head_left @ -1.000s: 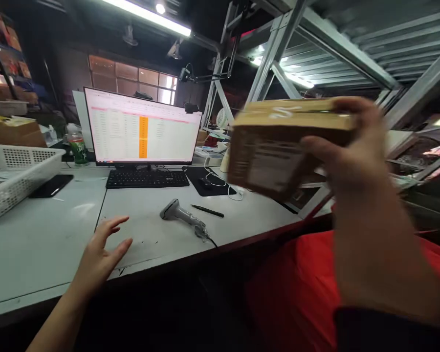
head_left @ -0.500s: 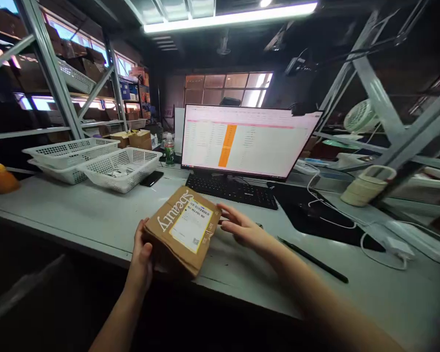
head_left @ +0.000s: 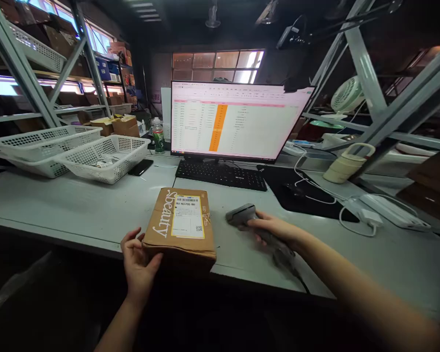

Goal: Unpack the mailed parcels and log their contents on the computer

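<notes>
A brown cardboard box with white lettering rests at the table's front edge, its labelled face up. A white shipping label with a yellow border, a barcode and a small square code covers much of that face. My left hand grips the box's near left corner, thumb against the front side and fingers curled by the left side. To the right of the box, my right hand is closed around the handle of a grey barcode scanner. The scanner's head points left toward the box, and its dark cable trails down to the table edge.
Behind the box stand a black keyboard and a monitor showing a spreadsheet. White plastic baskets and a phone lie at left. A black mat, white cables and a cream lidded container are at right.
The box has been turned and lowered onto the table edge. My right hand has left its side, moved right and taken hold of the barcode scanner. The camera view has shifted.
</notes>
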Available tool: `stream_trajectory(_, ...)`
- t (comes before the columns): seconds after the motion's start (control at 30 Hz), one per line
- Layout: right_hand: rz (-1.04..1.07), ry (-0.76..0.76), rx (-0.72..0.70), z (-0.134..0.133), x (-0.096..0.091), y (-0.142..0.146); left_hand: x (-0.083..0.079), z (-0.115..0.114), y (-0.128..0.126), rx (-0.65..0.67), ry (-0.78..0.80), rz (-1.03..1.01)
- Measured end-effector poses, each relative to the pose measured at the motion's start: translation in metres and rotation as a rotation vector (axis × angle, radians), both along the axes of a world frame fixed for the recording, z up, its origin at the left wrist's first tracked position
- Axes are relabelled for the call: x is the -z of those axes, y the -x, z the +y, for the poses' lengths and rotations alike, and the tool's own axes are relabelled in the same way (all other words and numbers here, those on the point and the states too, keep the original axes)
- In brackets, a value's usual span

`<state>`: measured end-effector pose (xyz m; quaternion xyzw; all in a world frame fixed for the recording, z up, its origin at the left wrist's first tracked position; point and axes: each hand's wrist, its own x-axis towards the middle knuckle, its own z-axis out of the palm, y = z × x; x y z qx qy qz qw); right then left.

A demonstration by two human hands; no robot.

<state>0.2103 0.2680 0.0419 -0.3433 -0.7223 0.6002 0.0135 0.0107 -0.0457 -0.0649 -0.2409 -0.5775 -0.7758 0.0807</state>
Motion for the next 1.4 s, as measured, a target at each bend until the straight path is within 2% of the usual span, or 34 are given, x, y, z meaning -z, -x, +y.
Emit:
stream_trajectory(0.1,0.164,0.016,0.035,-0.015,-0.031,0.008,0.005,0.002,-0.008,0.012,-0.007,0.09)
stream_trajectory(0.17,0.257,0.019,-0.016,-0.032,-0.056,0.017,0.008,0.006,-0.008,0.032,-0.052,0.116)
stream_trajectory(0.27,0.265,0.024,-0.111,-0.061,-0.085,0.034,0.012,0.01,-0.005,0.038,-0.128,0.154)
stream_trajectory(0.43,0.242,-0.008,-0.163,-0.091,-0.108,0.05,0.019,0.009,0.0,0.012,-0.158,0.234)
stream_trajectory(0.57,0.274,-0.028,-0.137,-0.088,-0.117,0.037,0.023,0.006,0.0,0.034,-0.135,0.237)
stream_trajectory(0.63,0.297,-0.048,-0.094,-0.077,-0.111,0.029,0.026,0.005,0.001,0.038,-0.08,0.241)
stream_trajectory(0.7,0.294,-0.07,-0.027,-0.06,-0.093,0.023,0.032,0.003,0.003,0.003,-0.001,0.314)
stream_trajectory(0.87,0.145,-0.071,0.15,-0.008,-0.015,0.021,0.042,-0.014,0.021,-0.087,0.269,0.757)
stream_trajectory(0.93,0.065,-0.183,0.128,0.015,0.007,0.022,0.041,-0.026,0.032,-0.092,0.359,0.897)
stream_trajectory(1.03,-0.053,-0.488,0.12,0.056,0.018,0.022,0.035,-0.04,0.051,-0.082,0.444,0.992)
stream_trajectory(1.2,-0.076,-0.825,0.332,0.121,0.019,0.024,0.018,-0.046,0.072,-0.027,0.507,1.128)
stream_trajectory(1.3,-0.098,-0.959,0.319,0.139,0.03,0.037,0.008,-0.044,0.074,0.022,0.526,1.26)
stream_trajectory(1.4,-0.112,-1.061,0.245,0.143,0.042,0.058,0.003,-0.043,0.072,0.083,0.549,1.286)
